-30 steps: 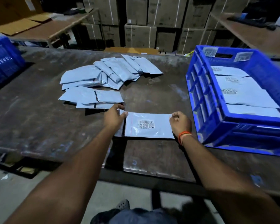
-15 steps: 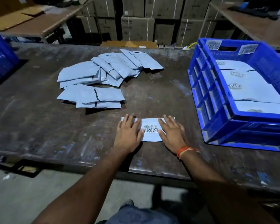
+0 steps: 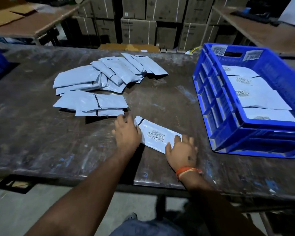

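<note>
Sealing and sorting of mailers, pressing step. A labelled pouch (image 3: pixel 167 138) lies flat on the table (image 3: pixel 41 133) near its front edge, label (image 3: pixel 156 136) upward, its long axis running from 10 o'clock to 4 o'clock. The left hand (image 3: pixel 127 133) rests on the 10 o'clock end, fingers straight and slightly blurred; the right hand (image 3: pixel 182 153) rests on the 4 o'clock end, fingers spread and flat, with the thumb on the pouch. Neither hand grips anything. The unsorted pile of pouches (image 3: pixel 99 82) lies at 11 o'clock from the pouch, and the blue crate (image 3: pixel 216 106) stands at 2 o'clock, already holding stacked pouches (image 3: pixel 255 99), label up. Judged from this layout, the flap is being smoothed down. The next move probably calls for a pinch on one edge, a lift clear of the crate wall, and a label-up placement on the stack.
</note>
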`<state>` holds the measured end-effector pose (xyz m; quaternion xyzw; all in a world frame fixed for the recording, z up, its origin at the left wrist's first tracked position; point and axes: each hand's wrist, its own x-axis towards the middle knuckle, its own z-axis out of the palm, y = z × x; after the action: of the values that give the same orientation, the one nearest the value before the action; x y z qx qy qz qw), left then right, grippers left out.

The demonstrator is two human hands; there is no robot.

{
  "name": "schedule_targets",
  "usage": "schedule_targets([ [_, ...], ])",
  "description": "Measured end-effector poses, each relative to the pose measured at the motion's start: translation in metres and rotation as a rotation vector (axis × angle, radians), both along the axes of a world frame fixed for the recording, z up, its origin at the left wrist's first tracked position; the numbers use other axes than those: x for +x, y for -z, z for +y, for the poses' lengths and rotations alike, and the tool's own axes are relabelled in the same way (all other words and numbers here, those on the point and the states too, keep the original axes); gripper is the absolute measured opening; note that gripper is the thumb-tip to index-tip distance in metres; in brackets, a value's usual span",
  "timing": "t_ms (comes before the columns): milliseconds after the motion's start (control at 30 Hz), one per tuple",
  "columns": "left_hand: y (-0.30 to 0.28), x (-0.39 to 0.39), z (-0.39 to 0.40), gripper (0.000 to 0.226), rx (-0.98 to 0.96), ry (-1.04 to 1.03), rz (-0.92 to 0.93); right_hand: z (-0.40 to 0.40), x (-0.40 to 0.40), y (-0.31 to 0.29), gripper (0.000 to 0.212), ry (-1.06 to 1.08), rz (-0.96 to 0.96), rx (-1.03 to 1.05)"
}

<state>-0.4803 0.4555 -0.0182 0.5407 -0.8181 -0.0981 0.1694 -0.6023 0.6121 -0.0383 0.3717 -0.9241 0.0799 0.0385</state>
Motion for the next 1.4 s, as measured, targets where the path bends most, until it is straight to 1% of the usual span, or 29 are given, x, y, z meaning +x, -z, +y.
schedule_targets([
  [33,-0.001,0.003,0.008,0.051,0.045,-0.070,0.058,0.002,0.007,-0.002,0.042,0.010,-0.007,-0.020],
  [100,0.000,0.007,0.022,0.050,0.160,-0.145,0.106,0.006,0.020,-0.001,0.042,0.006,-0.022,-0.049],
  [167,0.000,0.010,0.026,0.053,0.235,-0.159,0.119,0.008,0.032,-0.001,0.044,-0.028,-0.033,-0.082],
  [267,-0.002,0.009,0.015,0.058,0.306,-0.150,0.160,0.010,0.045,0.001,0.043,-0.085,-0.039,-0.205],
  [333,-0.003,0.005,0.001,0.059,0.361,-0.114,0.161,0.010,0.050,0.002,0.039,-0.113,-0.085,-0.276],
  [433,-0.005,-0.007,-0.022,0.059,0.387,0.069,0.108,0.007,0.053,0.005,0.043,-0.177,-0.192,-0.350],
  [500,-0.012,-0.017,-0.029,0.062,0.386,0.211,0.079,0.008,0.052,0.005,0.043,-0.248,-0.353,-0.399],
  [567,-0.016,-0.029,-0.032,0.056,0.388,0.331,0.065,0.012,0.050,-0.001,0.036,-0.297,-0.573,-0.462],
  [633,-0.019,-0.042,-0.031,0.058,0.394,0.483,0.027,0.016,0.048,-0.008,0.026,-0.252,-0.860,-0.503],
  [667,-0.020,-0.047,-0.029,0.061,0.414,0.575,0.003,0.017,0.047,-0.010,0.026,-0.195,-0.989,-0.540],
  [700,-0.020,-0.052,-0.026,0.065,0.424,0.660,-0.011,0.019,0.045,-0.012,0.025,-0.126,-1.049,-0.594],
  [733,-0.020,-0.055,-0.021,0.072,0.401,0.710,-0.021,0.021,0.040,-0.012,0.023,-0.062,-1.044,-0.672],
  [767,-0.018,-0.055,-0.016,0.083,0.350,0.709,-0.028,0.024,0.035,-0.014,0.019,-0.007,-0.989,-0.739],
  [800,-0.018,-0.053,-0.006,0.095,0.298,0.653,-0.046,0.026,0.028,-0.015,0.017,0.039,-0.921,-0.783],
  [867,-0.014,-0.044,0.018,0.114,0.226,0.522,-0.118,0.032,0.013,-0.018,0.012,0.108,-0.823,-0.812],
  [933,-0.005,-0.035,0.043,0.123,0.187,0.509,-0.225,0.035,-0.002,-0.017,0.014,0.166,-0.781,-0.810],
  [967,-0.001,-0.032,0.052,0.124,0.181,0.522,-0.256,0.036,-0.009,-0.016,0.012,0.187,-0.764,-0.801],
  [1000,0.003,-0.030,0.055,0.124,0.175,0.535,-0.262,0.036,-0.014,-0.015,0.009,0.199,-0.754,-0.794],
  [1067,0.007,-0.028,0.050,0.120,0.162,0.595,-0.240,0.034,-0.019,-0.013,0.014,0.205,-0.760,-0.788],
  [1167,0.001,-0.022,0.027,0.107,0.131,0.814,-0.262,0.029,-0.019,-0.015,0.016,0.180,-0.765,-0.802],
  [1233,-0.005,-0.014,0.011,0.096,0.137,0.911,-0.298,0.027,-0.018,-0.011,0.019,0.158,-0.766,-0.811],
  [1333,-0.004,-0.001,-0.016,0.089,0.222,0.965,-0.338,0.025,-0.016,-0.001,0.021,0.138,-0.781,-0.811],
  [1400,0.000,0.004,-0.022,0.088,0.252,0.927,-0.283,0.026,-0.016,0.005,0.022,0.118,-0.751,-0.786],
])
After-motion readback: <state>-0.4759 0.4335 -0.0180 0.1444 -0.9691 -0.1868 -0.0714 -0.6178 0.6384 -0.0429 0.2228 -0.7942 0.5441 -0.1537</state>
